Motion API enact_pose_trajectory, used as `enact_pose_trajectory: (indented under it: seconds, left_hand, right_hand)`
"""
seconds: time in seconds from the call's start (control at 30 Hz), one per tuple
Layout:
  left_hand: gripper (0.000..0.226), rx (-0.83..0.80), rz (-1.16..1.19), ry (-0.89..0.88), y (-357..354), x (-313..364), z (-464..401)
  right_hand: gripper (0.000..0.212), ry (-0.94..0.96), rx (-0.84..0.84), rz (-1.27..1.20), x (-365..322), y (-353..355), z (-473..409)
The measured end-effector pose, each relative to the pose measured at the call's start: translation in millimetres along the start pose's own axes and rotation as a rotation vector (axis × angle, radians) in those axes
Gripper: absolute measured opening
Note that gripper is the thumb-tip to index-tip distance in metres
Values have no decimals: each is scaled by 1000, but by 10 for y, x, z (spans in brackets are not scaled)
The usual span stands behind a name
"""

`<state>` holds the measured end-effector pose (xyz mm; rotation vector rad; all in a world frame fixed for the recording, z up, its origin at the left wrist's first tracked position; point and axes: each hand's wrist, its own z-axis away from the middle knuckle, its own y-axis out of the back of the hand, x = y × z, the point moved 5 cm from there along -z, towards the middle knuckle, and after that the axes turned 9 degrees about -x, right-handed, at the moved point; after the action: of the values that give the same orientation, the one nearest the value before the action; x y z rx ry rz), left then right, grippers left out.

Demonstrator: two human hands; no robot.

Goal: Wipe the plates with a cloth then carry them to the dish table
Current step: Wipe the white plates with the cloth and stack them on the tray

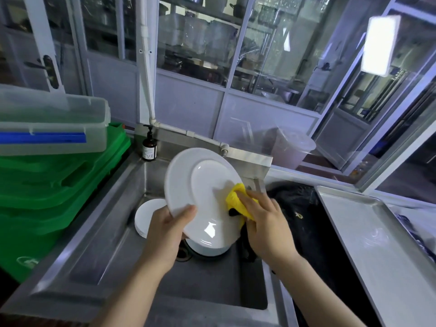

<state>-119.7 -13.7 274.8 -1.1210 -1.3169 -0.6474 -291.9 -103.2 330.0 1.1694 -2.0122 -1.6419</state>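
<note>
Left hand [168, 228] has its fingers clamped on the rim of a white plate [203, 194], tilted over the sink [113, 234]. Right hand [264, 220] presses a yellow cloth [236, 199] against the plate's face, fingers gripping it.

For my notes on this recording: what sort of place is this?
Probably the dishwashing area of a commercial kitchen: a deep stainless steel sink holding stacked white plates, a large metal tray beside it, and glass-fronted shelves of containers behind.

Item count, sink area.
One held plate [203, 192], two plate stacks [147, 217] [207, 249], one yellow cloth [237, 201], one soap bottle [149, 146], two hands [166, 234] [266, 223] are counted.
</note>
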Motion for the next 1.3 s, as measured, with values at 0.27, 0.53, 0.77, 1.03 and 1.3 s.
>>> enact_pose_trajectory:
  seconds: [0.27, 0.53, 0.77, 1.03, 1.3]
  left_hand:
    - [46, -150, -143, -26, -221, 92, 40]
    - [32, -91, 13, -52, -204, 136, 71]
    - [29, -61, 3, -9, -140, 104, 20]
    - [28, -145, 7, 21, -172, 96, 76]
    - [30, -85, 360, 62, -55, 96, 20]
  right_hand:
    - [67, 157, 70, -98, -362, 177, -69]
    - [66, -105, 129, -88, 131, 236, -92]
    - [68, 162, 96, -103, -388, 123, 122]
    - [33, -196, 185, -359, 360, 216, -117]
    - [12, -695, 193, -1408, 678, -116, 119]
